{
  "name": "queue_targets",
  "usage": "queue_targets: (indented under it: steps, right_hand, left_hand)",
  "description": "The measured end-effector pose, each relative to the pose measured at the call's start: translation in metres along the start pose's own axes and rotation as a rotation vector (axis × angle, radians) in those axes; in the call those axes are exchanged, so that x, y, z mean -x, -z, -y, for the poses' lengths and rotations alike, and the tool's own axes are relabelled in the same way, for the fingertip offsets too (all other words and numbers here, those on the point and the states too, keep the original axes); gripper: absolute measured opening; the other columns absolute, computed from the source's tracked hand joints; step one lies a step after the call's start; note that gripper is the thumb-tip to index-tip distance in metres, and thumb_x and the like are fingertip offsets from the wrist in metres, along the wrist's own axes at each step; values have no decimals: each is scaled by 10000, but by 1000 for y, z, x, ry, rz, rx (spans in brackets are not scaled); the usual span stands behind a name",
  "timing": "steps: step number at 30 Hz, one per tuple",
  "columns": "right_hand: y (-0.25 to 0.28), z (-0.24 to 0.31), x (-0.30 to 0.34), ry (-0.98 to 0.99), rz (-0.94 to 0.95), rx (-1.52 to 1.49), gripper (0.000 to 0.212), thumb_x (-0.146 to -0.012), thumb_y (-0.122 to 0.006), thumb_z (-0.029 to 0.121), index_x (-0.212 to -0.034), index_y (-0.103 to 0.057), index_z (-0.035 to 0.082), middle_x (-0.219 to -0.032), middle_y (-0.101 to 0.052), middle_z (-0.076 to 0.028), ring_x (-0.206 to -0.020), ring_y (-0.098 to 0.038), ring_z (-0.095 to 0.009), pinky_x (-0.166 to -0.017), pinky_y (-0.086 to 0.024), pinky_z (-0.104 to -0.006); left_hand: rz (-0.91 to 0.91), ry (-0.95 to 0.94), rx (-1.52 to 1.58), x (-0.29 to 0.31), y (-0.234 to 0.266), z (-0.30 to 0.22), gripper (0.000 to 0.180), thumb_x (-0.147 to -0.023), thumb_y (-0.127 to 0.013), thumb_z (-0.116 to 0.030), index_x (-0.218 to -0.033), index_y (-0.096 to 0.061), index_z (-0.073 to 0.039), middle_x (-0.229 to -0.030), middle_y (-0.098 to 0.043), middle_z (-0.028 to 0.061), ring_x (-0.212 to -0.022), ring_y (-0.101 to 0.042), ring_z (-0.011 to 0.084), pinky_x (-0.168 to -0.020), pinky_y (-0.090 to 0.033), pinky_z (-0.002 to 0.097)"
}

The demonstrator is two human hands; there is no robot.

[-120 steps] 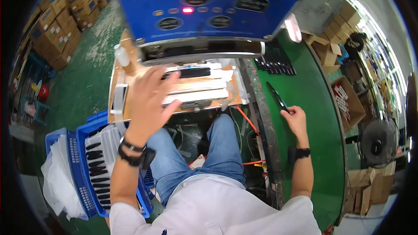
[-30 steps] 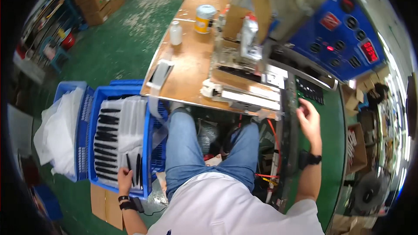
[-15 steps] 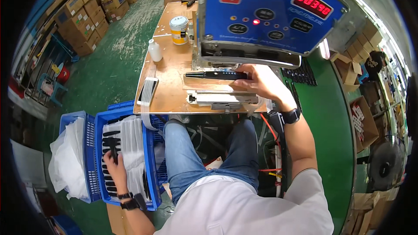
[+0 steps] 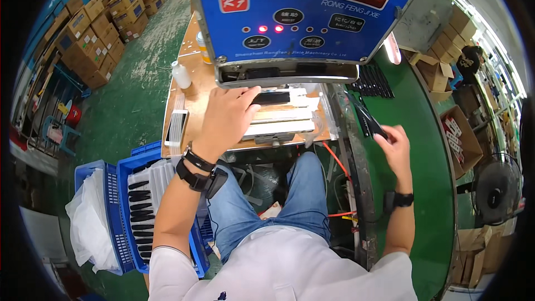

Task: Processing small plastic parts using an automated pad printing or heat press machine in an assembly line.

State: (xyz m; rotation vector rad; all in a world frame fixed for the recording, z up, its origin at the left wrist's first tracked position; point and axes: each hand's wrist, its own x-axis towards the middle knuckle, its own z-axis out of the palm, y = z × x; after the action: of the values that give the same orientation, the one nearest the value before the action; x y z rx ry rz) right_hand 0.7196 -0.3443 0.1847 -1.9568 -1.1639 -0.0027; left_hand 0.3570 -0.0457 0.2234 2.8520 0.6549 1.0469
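My left hand (image 4: 227, 114) reaches across to the machine's fixture, its fingers closed on the left end of a slim black plastic part (image 4: 274, 98). The part lies lengthwise in the fixture, under the blue machine head (image 4: 290, 28); my hand hides its left end. Off to the right, my right hand (image 4: 395, 144) pinches the near end of another long black tapered part (image 4: 365, 116). That part slants over the green surface, close to several similar black parts (image 4: 374, 82) laid side by side there.
A blue crate (image 4: 198, 253) at lower left holds rows of black parts and white sheets. Beside it, another blue crate (image 4: 113, 217) bears white bags. A white bottle (image 4: 181, 75) and a phone (image 4: 177, 125) sit on the wooden table (image 4: 195, 95). A fan (image 4: 495, 194) stands at right.
My left hand has gone from the crate up to the fixture with a black part. My right hand has left the fixture for the green surface, carrying a part. The machine's lights changed.
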Motion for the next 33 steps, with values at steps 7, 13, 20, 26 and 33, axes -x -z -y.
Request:
queue_targets:
  steps: [7, 13, 20, 26, 33]
  right_hand:
    - [49, -128, 65, -380, -85, 198, 299, -852, -846, 168, -1086, -772, -3, -814, -584, -20, -700, -520, -140, -643, -439, -298]
    - [1, -153, 49, -267, -38, 400, 348, -889, -827, 174, -1120, -736, -71, -761, -568, 38, -686, -497, -78, -636, -441, -253]
    - [-11, -185, 2, -263, 64, 270, 421, -911, -769, 131, -1267, -695, -82, -780, -586, 4, -713, -523, -94, -701, -495, -280]
    - [-13, -233, -27, -195, 155, 272, 525, -940, -729, 99, -1414, -588, -77, -784, -532, 15, -712, -483, -92, -695, -467, -269]
    - [-13, -165, -49, -105, 272, 130, 429, -1000, -702, 136, -1392, -617, -18, -806, -510, 40, -703, -455, -60, -626, -385, -227]
  left_hand:
    - [-13, -24, -186, 0, 0, -32, 521, -902, -750, -424, -1261, -699, -50, -1287, -645, 93, -1137, -590, 345, -1019, -432, 479]
    - [-60, 70, -195, 57, 35, -33, 488, -899, -777, -372, -1231, -700, -23, -1336, -615, 93, -1173, -579, 348, -1004, -445, 493]
    - [-430, 1253, 365, 330, 67, 27, 204, -978, -724, -160, -1093, -708, 8, -981, -726, 102, -789, -670, 134, -734, -516, 269]
    - [-216, 1694, 299, 504, 74, -19, 166, -953, -730, -143, -1015, -713, 10, -909, -724, 79, -786, -693, 179, -706, -540, 303]
    - [84, 1395, -286, 534, 47, -42, 169, -878, -755, -167, -927, -724, -8, -928, -694, 178, -903, -668, 386, -807, -534, 457]
